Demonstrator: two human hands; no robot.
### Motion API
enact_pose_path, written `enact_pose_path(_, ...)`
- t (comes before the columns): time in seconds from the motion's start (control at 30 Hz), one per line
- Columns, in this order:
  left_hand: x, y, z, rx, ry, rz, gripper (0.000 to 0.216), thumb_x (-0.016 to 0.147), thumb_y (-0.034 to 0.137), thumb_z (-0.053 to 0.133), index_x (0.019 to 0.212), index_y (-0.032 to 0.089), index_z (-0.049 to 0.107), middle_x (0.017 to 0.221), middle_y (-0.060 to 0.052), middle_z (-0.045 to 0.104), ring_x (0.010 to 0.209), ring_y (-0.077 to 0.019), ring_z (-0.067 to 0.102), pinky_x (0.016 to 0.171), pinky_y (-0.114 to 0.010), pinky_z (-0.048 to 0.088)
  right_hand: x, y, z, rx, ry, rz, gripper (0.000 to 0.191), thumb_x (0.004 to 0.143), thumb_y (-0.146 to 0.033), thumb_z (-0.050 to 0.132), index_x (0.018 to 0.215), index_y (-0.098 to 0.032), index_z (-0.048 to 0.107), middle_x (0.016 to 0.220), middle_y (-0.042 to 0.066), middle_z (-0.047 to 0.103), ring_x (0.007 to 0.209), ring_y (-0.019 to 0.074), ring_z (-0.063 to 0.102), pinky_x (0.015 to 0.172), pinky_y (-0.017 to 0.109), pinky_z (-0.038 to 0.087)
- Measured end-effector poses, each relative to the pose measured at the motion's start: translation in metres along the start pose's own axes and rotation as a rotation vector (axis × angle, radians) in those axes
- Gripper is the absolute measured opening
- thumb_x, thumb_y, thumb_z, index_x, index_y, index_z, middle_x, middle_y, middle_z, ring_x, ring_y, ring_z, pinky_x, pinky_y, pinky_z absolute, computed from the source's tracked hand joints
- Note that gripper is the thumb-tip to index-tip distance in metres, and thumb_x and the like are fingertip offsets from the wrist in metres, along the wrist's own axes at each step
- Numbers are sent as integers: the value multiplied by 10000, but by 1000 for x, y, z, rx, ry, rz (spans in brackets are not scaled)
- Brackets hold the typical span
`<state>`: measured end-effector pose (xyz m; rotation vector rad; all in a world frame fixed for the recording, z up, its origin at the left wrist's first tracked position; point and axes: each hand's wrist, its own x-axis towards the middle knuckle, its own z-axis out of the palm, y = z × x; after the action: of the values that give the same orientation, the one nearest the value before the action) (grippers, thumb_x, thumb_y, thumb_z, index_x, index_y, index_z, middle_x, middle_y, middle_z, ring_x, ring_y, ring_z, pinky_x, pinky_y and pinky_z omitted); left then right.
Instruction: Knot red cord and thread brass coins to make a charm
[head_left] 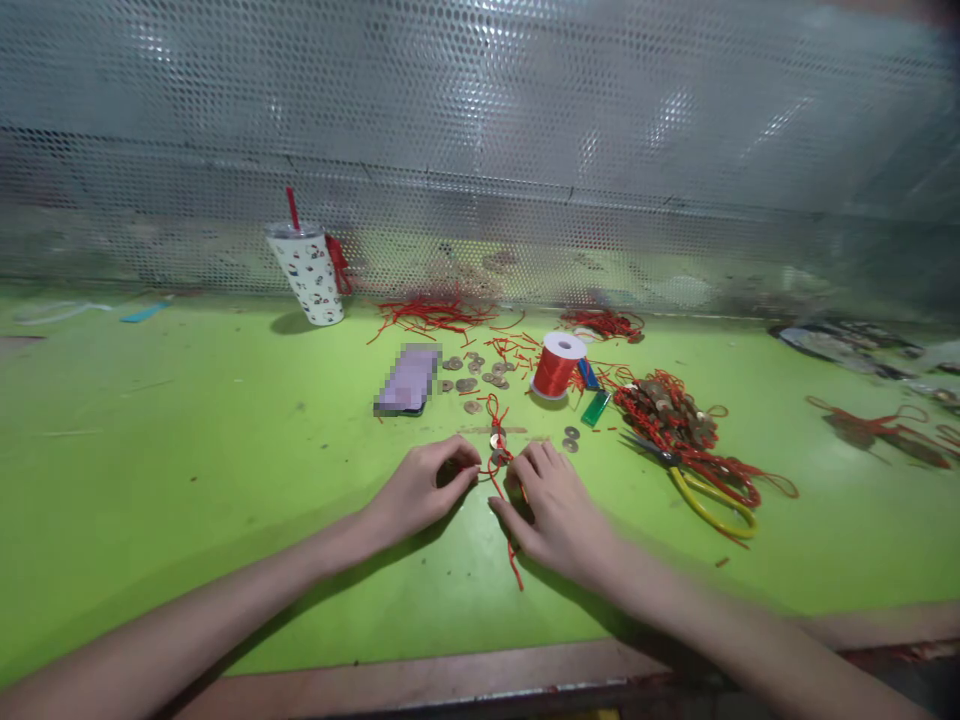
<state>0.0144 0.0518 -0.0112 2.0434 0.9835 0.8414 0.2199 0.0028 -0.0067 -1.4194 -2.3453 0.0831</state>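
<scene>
Both my hands rest on the green table near its front edge, fingers curled in a pinch on a red cord (pixel 498 462) threaded through round metal coins. My left hand (pixel 420 490) pinches the cord from the left. My right hand (pixel 551 505) grips it from the right, and a loose red end trails out below it toward the table edge. Several loose coins (pixel 471 375) lie just beyond the hands.
A spool of red cord (pixel 556 364), a blue and a green lighter (pixel 595 407), a phone (pixel 409 380), a patterned cup with a red straw (pixel 309 272), yellow-handled scissors (pixel 705 495) and a heap of finished coin knots (pixel 671 410) lie about. A perforated metal wall (pixel 480 150) stands behind.
</scene>
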Motion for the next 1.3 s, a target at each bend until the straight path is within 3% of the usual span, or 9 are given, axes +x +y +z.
enact_pose_path(0.17, 0, 0, 0, -100, -31, -60, 120, 914, 270, 589, 919, 165, 647, 805, -33, 728, 722, -167, 674, 683, -288, 526, -1, 3, 6, 13, 24, -4, 138, 980, -229, 520, 885, -158, 590, 917, 118, 597, 882, 271, 537, 755, 410, 488)
enact_pose_path(0.43, -1, 8, 10, -252, 0, -133, 117, 896, 247, 620, 969, 165, 658, 886, -58, 759, 827, -194, 726, 768, -318, 568, 3, 7, 10, 124, 67, -43, 150, 1012, -254, 524, 898, -175, 581, 925, 109, 637, 859, 252, 581, 744, 372, 502)
enact_pose_path(0.63, 0, 10, 12, -246, 16, -128, 146, 888, 259, 667, 1005, 174, 685, 969, -69, 768, 923, -211, 736, 853, -339, 580, 5, 9, 15, 171, 86, 24, 111, 985, -240, 579, 896, -175, 600, 821, 79, 682, 737, 241, 607, 687, 366, 479)
enact_pose_path(0.8, -1, 12, 11, -299, -25, -85, 204, 906, 235, 645, 1102, 180, 659, 1056, -76, 778, 989, -218, 750, 903, -357, 589, 5, 6, 8, 316, 134, -13, 120, 976, -175, 543, 1072, -176, 614, 988, 105, 729, 853, 252, 662, 762, 380, 491)
enact_pose_path(1.0, -1, 8, 8, -158, -46, -4, 316, 909, 221, 654, 1222, 206, 612, 1027, -55, 796, 981, -222, 753, 895, -366, 575, 4, 6, 6, 329, 145, -53, 137, 967, -161, 520, 1018, -197, 642, 957, 79, 736, 824, 231, 647, 759, 375, 468)
enact_pose_path(1.3, 7, 4, 0, 198, -29, 140, 104, 861, 282, 751, 939, 216, 730, 876, -28, 730, 891, -220, 642, 809, -352, 477, 5, 9, 12, 335, 175, -79, 137, 962, -148, 531, 1015, -187, 651, 937, 75, 727, 841, 223, 634, 759, 360, 450)
